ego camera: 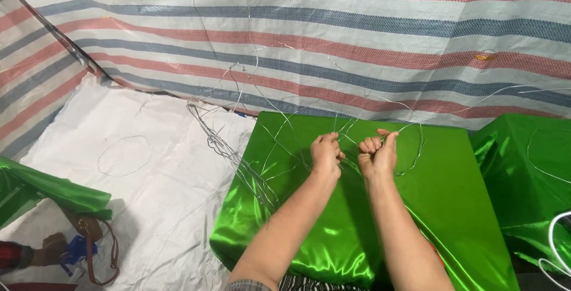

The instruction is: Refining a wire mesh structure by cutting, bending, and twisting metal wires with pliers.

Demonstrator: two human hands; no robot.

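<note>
Both your hands, the left hand and the right hand, have the fingers closed tightly on the thin silver wire, just above the green satin worktop.

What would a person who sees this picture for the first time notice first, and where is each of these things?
The shiny green satin cloth over a box-like shape fills the lower middle. Above it, the left hand and right hand are both closed on thin silver wire, which loops and tangles to the left. Behind everything hangs a red, blue and white striped tarp.
</note>
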